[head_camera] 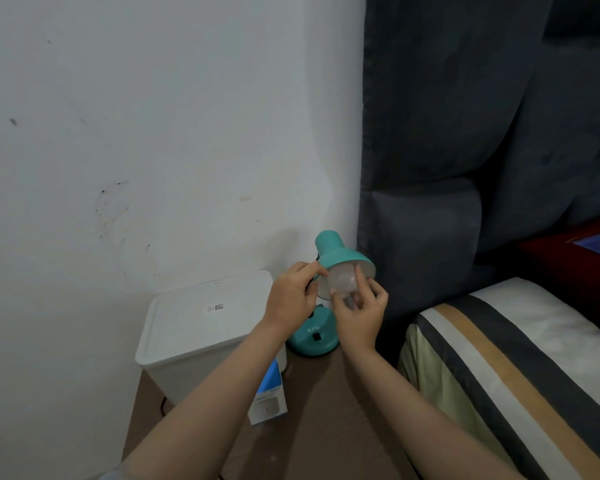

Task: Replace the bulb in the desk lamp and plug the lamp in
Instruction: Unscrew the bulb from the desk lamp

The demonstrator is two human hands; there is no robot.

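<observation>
A teal desk lamp stands on a brown table by the wall, its shade (340,252) tilted toward me and its round base (314,336) below. My left hand (291,299) pinches the left rim of the shade. A frosted white bulb (342,280) sits at the mouth of the shade, and my right hand (359,315) grips it from below with fingers wrapped around it. I cannot tell whether the bulb's cap is in the socket. A blue and white bulb box (269,398) stands on the table under my left forearm.
A white lidded bin (194,327) stands left of the lamp against the white wall. A dark cable (162,405) shows at its foot. A dark padded headboard (447,168) and a bed with striped bedding (516,368) fill the right side.
</observation>
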